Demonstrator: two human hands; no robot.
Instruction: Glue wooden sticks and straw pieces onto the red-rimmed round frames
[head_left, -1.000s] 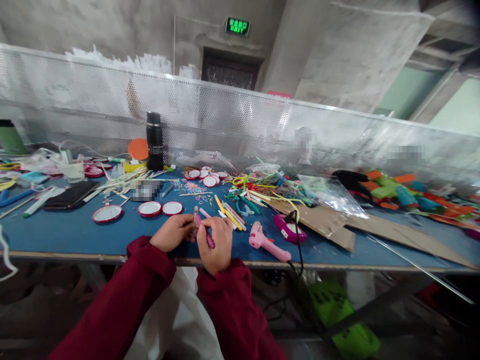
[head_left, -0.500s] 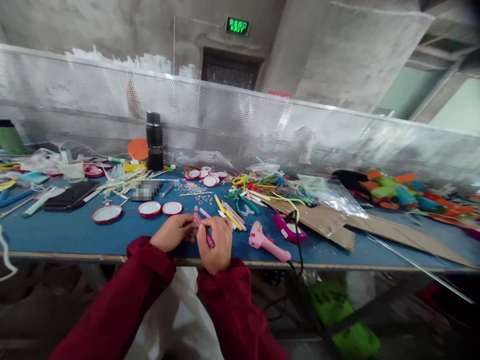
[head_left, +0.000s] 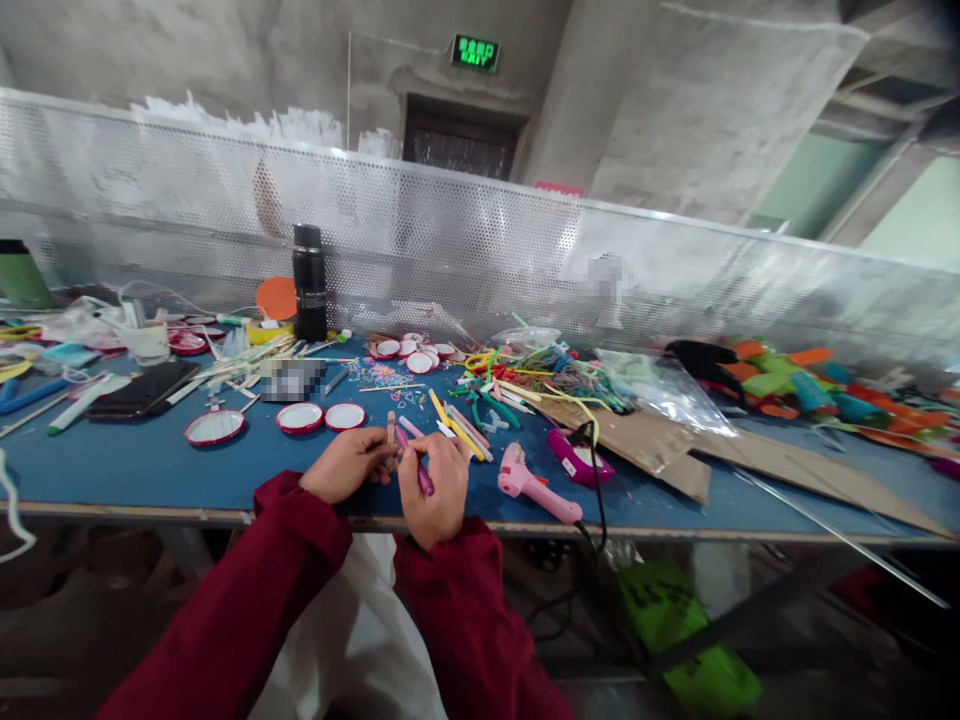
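Blue tabletop (head_left: 150, 478), marker (head_left: 425, 479) between right fingers (head_left: 444, 458)

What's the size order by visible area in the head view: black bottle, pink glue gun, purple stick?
1. Black bottle
2. Pink glue gun
3. Purple stick, partly covered by the right hand

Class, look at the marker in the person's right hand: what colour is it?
The marker is pinkish purple, seen best in the head view.
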